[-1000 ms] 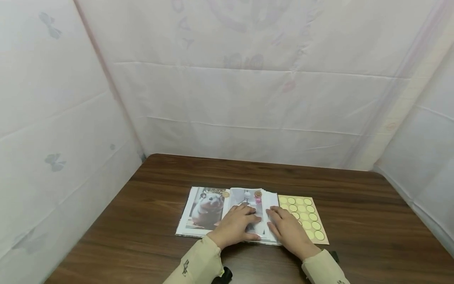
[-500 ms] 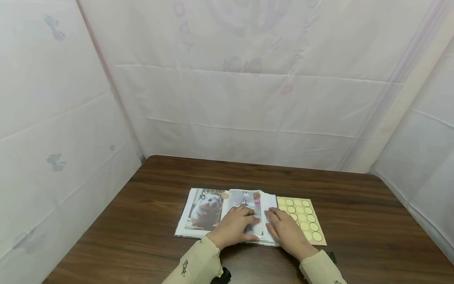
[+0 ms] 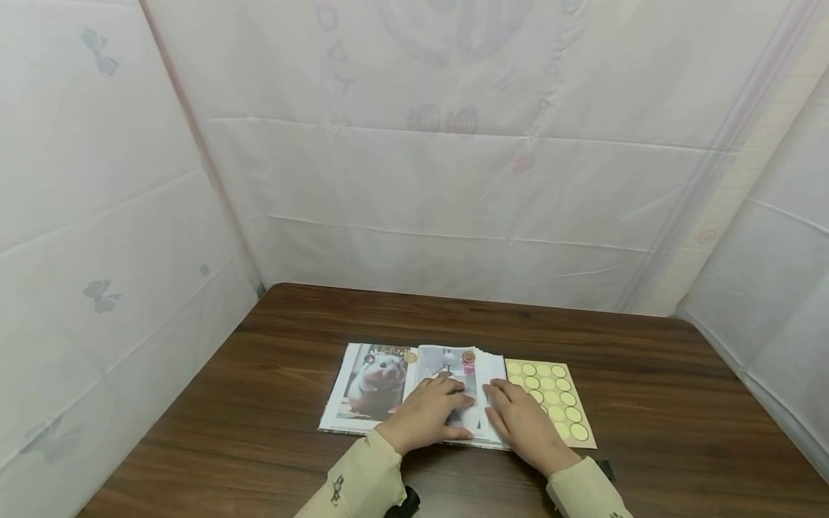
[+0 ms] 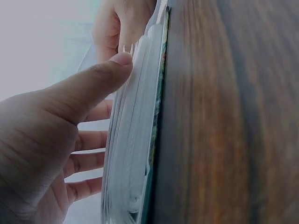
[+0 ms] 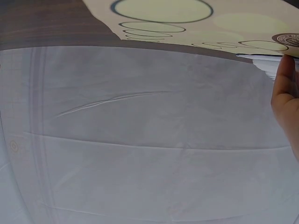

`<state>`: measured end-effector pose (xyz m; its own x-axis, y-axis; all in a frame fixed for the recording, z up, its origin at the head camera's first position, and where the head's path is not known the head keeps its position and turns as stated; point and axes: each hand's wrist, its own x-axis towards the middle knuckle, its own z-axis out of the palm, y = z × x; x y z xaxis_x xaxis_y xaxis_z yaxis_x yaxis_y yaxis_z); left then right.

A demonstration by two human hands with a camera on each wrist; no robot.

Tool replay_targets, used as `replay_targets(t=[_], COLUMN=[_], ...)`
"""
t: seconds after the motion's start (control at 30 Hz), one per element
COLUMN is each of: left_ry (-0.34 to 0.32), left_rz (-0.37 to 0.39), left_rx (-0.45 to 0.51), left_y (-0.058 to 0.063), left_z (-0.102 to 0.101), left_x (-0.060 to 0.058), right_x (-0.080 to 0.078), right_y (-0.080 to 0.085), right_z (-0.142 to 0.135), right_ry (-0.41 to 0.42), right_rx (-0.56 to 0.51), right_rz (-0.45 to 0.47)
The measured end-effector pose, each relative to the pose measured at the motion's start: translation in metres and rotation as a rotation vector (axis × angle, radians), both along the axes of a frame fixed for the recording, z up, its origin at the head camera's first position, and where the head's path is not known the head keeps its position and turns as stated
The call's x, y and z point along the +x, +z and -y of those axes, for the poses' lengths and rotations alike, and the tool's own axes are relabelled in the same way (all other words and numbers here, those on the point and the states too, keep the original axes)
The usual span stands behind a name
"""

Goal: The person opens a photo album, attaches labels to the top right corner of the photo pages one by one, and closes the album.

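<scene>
A photo album [image 3: 330,423] lies spread on the table, with a picture of a hamster-like animal [image 3: 374,385] on its left page. My left hand [image 3: 429,414] rests across the right-hand photo page, fingers straight and spread. In the left wrist view its thumb [image 4: 100,77] lies along the near edge of the page stack [image 4: 133,116]. Fingertips of my right hand [image 3: 527,426] touch the album's white right margin. Partly under that hand, right of the album, is a cream sheet of round yellow stickers [image 3: 550,381]. Small round stickers mark both pages, one gold [image 3: 411,357], one brown [image 3: 469,357].
The dark wooden table [image 3: 259,403] extends around the album and sheet. White printed cloth [image 3: 401,187] hangs behind and on both sides. Black wrist gear [image 3: 404,501] shows beneath the left sleeve [image 3: 363,471].
The head view has shifted slightly since a second ago. Both hands keep their places on the album, and its pages look the same.
</scene>
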<state>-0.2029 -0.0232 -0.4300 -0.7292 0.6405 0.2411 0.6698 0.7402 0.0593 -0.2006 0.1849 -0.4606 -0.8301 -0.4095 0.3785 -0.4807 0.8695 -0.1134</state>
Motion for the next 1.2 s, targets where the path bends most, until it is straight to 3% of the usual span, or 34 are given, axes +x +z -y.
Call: replay_targets(t=[0.33, 0.57, 0.93, 1.2], left_ry=[-0.020, -0.037, -0.033, -0.067], left_rz=[0.014, -0.055, -0.074, -0.137], left_rx=[-0.004, 0.029, 0.061, 0.075], left_y=[0.004, 0.007, 0.015, 0.016], left_z=[0.004, 0.006, 0.010, 0.011], left_x=[-0.002, -0.003, -0.001, -0.002], right_x=[0.002, 0.002, 0.000, -0.002], right_y=[0.003, 0.003, 0.001, -0.001], right_z=[0.002, 0.002, 0.003, 0.002], right_ry=[-0.021, 0.003, 0.003, 0.028], right_rx=[-0.003, -0.053, -0.043, 0.007], right_rz=[-0.024, -0.081, 0.001, -0.051])
